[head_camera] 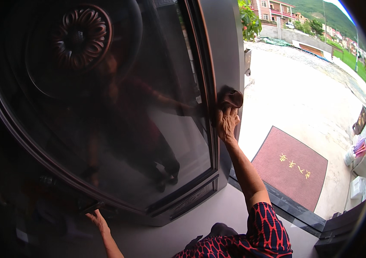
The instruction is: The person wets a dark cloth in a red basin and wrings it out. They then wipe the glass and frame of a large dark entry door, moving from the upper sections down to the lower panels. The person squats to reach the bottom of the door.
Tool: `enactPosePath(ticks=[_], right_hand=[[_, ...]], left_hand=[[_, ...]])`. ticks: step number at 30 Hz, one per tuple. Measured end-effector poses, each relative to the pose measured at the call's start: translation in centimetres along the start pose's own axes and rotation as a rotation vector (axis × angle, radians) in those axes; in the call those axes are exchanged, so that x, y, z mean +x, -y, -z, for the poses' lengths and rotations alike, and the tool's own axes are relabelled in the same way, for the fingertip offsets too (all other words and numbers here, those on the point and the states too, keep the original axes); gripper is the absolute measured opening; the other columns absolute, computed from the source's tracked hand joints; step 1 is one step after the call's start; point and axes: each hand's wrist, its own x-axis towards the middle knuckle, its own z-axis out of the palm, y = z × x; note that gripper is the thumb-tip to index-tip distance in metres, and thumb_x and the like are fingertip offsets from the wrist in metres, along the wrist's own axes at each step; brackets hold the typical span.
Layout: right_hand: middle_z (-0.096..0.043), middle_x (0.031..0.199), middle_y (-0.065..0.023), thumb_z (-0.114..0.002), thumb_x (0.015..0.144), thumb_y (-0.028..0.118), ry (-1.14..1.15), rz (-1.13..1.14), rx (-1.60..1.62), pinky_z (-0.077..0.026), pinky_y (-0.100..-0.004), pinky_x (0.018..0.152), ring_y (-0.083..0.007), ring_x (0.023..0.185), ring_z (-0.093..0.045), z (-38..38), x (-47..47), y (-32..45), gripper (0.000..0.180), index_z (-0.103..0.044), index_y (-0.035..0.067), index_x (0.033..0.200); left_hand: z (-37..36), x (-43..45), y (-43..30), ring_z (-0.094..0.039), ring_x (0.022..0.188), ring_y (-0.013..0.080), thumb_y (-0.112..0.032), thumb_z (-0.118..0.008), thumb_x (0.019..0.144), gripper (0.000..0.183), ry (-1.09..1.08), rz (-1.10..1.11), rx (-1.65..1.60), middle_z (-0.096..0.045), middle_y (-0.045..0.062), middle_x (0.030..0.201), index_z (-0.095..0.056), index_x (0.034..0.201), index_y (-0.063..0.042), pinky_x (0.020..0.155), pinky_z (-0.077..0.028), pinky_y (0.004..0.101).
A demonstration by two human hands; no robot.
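Note:
A dark, glossy door (170,135) with a carved flower rosette (81,37) fills the left and middle of the head view. My right hand (228,124) is shut on a dark brown cloth (233,98), held against the plain stile (226,58) beside the raised moulding. Low on the left, my left hand (97,221) grips a door handle (91,206); deep shadow hides part of its fingers. The panel reflects my body and arm.
Outside the doorway, a red-brown doormat (289,167) with yellow writing lies beyond the dark threshold (276,196). A white bucket (349,156) and a white box (358,187) stand at the right. Pale paving (286,90) stretches towards a low wall and houses.

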Motion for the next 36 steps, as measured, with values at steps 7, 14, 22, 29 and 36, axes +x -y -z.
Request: enactPosePath(ticks=[7, 14, 22, 29, 36], right_hand=[[-0.039, 0.117, -0.018, -0.053, 0.079, 0.039, -0.288, 0.353, 0.229, -0.028, -0.0497, 0.088, -0.0362, 0.112, -0.036, 2.4, 15.9, 5.9, 0.046, -0.048, 0.017, 0.118], [-0.031, 0.13, -0.0209, -0.06, 0.076, 0.036, 0.031, 0.325, 0.397, -0.034, -0.0464, 0.093, -0.0419, 0.119, -0.035, 11.2, 27.0, 16.2, 0.06, -0.037, 0.012, 0.125], [-0.045, 0.124, -0.0205, -0.055, 0.084, 0.036, 0.186, 0.264, 0.888, -0.035, -0.0395, 0.095, -0.0323, 0.116, -0.043, 5.1, 22.3, 3.3, 0.057, -0.036, 0.007, 0.129], [-0.057, 0.103, -0.0158, -0.048, 0.087, 0.039, 0.734, -0.36, 0.887, -0.042, -0.0367, 0.083, -0.0279, 0.095, -0.056, 3.9, 6.8, -8.1, 0.056, -0.033, 0.007, 0.13], [-0.054, 0.097, -0.0116, -0.042, 0.089, 0.04, 0.846, -0.595, 0.87, -0.044, -0.0318, 0.075, -0.0209, 0.083, -0.053, 2.7, -0.7, -15.6, 0.051, -0.032, 0.012, 0.131]], left_hand=[[-3.9, -7.7, -0.8, -0.024, 0.128, 0.0332, -0.043, -0.053, 0.084, 0.074, -0.34, 0.136, 0.063, -0.014, 0.019, 0.142, -0.016, 0.138, -0.009, 0.098, -0.031, 0.0445], [-11.0, -15.5, 0.8, -0.034, 0.112, 0.0312, -0.024, -0.055, 0.086, 0.05, -0.367, -0.209, 0.193, -0.025, 0.016, 0.13, -0.033, 0.127, -0.006, 0.085, -0.039, 0.044], [-19.5, -19.7, -17.1, -0.035, 0.116, 0.0288, -0.002, -0.056, 0.08, 0.043, -0.143, -0.835, 0.213, -0.03, 0.015, 0.13, -0.041, 0.121, -0.003, 0.091, -0.034, 0.0405], [-25.1, -20.9, -24.8, -0.032, 0.12, 0.037, -0.003, -0.062, 0.076, 0.056, 0.015, -1.146, 0.293, -0.027, 0.021, 0.133, -0.037, 0.126, 0.0, 0.098, -0.03, 0.0437], [-30.1, -21.8, -28.8, -0.022, 0.128, 0.0392, -0.012, -0.071, 0.069, 0.075, 0.044, -1.287, 0.471, -0.02, 0.019, 0.14, -0.031, 0.132, -0.004, 0.101, -0.025, 0.0481]])
